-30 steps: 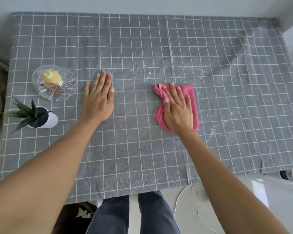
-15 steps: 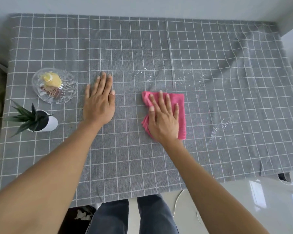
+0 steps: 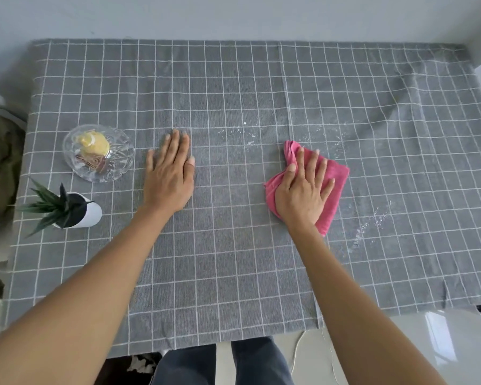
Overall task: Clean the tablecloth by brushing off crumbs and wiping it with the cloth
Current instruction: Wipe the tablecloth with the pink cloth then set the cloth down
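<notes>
My right hand [image 3: 303, 195] presses flat, fingers spread, on a pink cloth [image 3: 335, 173] lying on the grey checked tablecloth [image 3: 233, 259]. My left hand [image 3: 168, 179] lies open and flat beside it, holding nothing.

Both arms reach forward, bare to above the elbow. The left hand [image 3: 169, 179] lies flat, palm down, fingers together and straight, thumb tucked alongside. The right hand [image 3: 303, 193] is also palm down, fingers spread and slightly angled right, pressing on the cloth [image 3: 335, 176].
</notes>
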Available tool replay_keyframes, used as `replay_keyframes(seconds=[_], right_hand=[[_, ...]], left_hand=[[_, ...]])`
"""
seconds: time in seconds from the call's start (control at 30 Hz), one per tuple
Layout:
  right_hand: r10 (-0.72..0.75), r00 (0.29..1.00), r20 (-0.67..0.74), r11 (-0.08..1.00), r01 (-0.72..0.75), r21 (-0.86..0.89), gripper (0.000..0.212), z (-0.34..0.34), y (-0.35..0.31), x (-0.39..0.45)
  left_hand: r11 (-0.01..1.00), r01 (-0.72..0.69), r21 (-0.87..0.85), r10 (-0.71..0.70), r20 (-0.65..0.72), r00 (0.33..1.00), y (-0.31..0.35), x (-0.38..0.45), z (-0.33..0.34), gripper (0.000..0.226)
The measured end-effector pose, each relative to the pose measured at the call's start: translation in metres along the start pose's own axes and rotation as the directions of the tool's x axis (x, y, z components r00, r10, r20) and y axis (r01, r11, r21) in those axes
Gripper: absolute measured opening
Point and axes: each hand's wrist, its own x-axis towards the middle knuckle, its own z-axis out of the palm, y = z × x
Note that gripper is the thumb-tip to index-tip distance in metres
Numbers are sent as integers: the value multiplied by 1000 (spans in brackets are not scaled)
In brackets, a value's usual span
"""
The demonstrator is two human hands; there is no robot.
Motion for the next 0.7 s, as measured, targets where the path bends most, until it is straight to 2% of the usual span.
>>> replay_keyframes(seconds=[0.07, 0.13, 0.23, 0.3, 0.37, 0.47, 0.5, 0.57, 0.63, 0.7], right_hand=[[-48, 999, 14, 999, 48, -15, 50, 4, -11, -3], [-206, 976, 73, 977, 209, -42, 50, 9, -24, -10], [-460, 866, 194, 879, 476, -40, 51, 23, -58, -20], [-562, 788, 251, 808, 588, -37, 50, 33, -80, -23], [-601, 752, 272, 775, 631, -32, 50, 38, -93, -18], [-618, 736, 276, 757, 652, -46, 49, 35, -90, -3], [-609, 746, 269, 762, 644, -60, 49, 32, -85, 5], [-535, 815, 221, 819, 565, -101, 50, 23, -70, 28], [-400, 901, 164, 895, 423, -143, 50, 9, -48, 55], [-283, 952, 118, 943, 299, -145, 51, -2, -27, 75]], left_hand=[[999, 30, -11, -30, -17, 999, -3, 10, -3, 52], [999, 32, 2, -32, -27, 999, -8, 25, -6, 52], [1000, 24, 14, -23, -37, 999, -20, 46, -11, 50], [999, 18, 35, -16, -62, 998, -25, 49, -10, 50], [999, 6, 50, -2, -84, 996, -26, 48, -8, 50], [999, 0, 54, 4, -91, 996, -25, 47, -6, 50], [999, 3, 51, 2, -88, 996, -25, 47, -6, 50], [999, 12, 45, -8, -88, 996, -26, 47, -6, 51], [999, 14, 48, -9, -95, 995, -26, 45, -6, 52], [998, 16, 54, -11, -100, 995, -25, 46, -5, 53]])
